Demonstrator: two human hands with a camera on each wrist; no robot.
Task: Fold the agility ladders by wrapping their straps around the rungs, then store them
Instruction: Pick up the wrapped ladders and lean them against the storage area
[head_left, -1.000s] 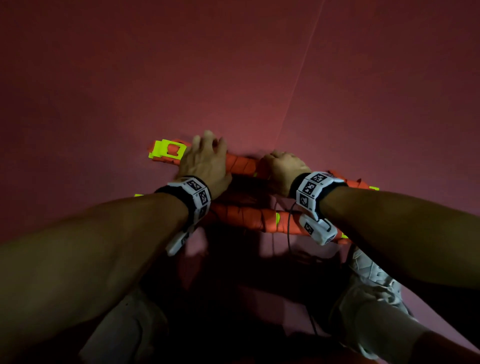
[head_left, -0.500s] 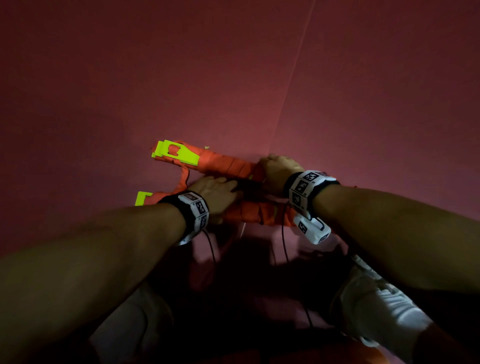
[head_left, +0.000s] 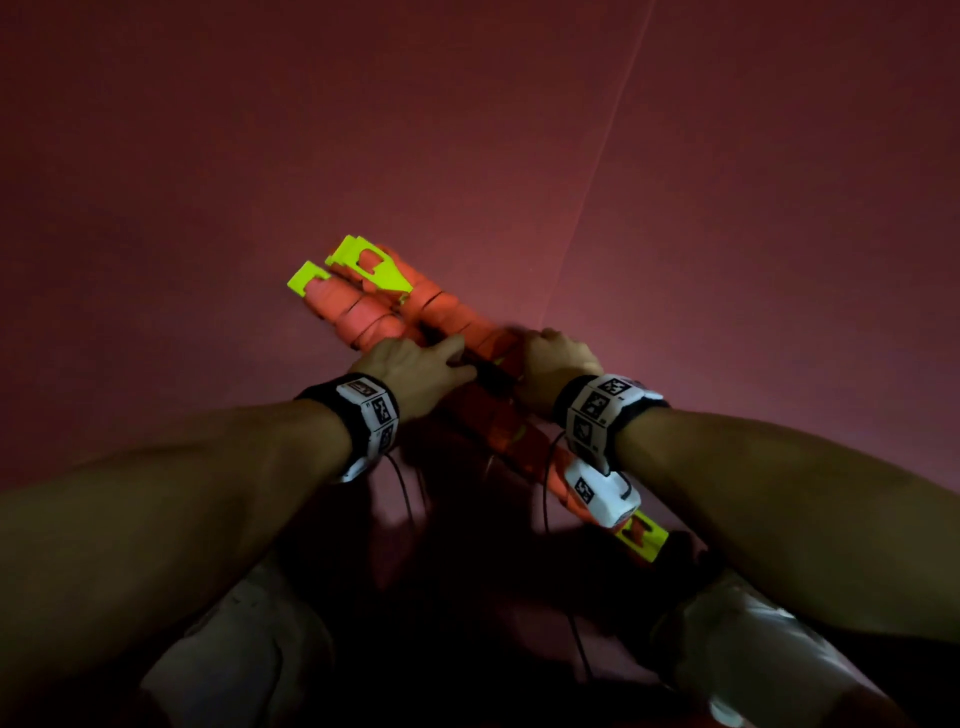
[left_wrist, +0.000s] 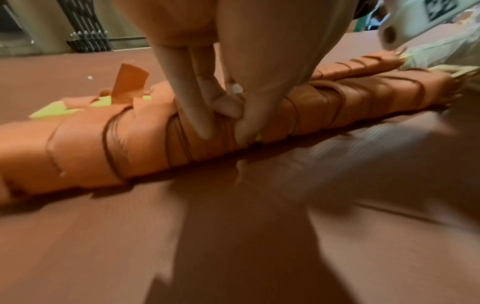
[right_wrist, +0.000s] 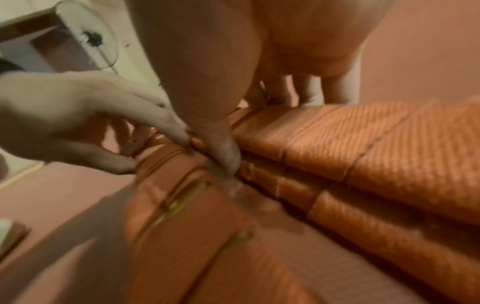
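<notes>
Ladder bundles (head_left: 415, 312) side by side | your left hand (head_left: 415, 371) pinches strap, left wrist view only | right hand (head_left: 553, 364) clamps bundle.

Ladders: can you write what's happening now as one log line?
ladders: two wrapped bundles, side by side on mat | left hand: grips a bundle | right hand: grips a bundle

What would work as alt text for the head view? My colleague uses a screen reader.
Two hands, left hand and right hand, grip two orange strap-wrapped ladder bundles with yellow-green rung ends, lying side by side on a dark red floor.
</notes>
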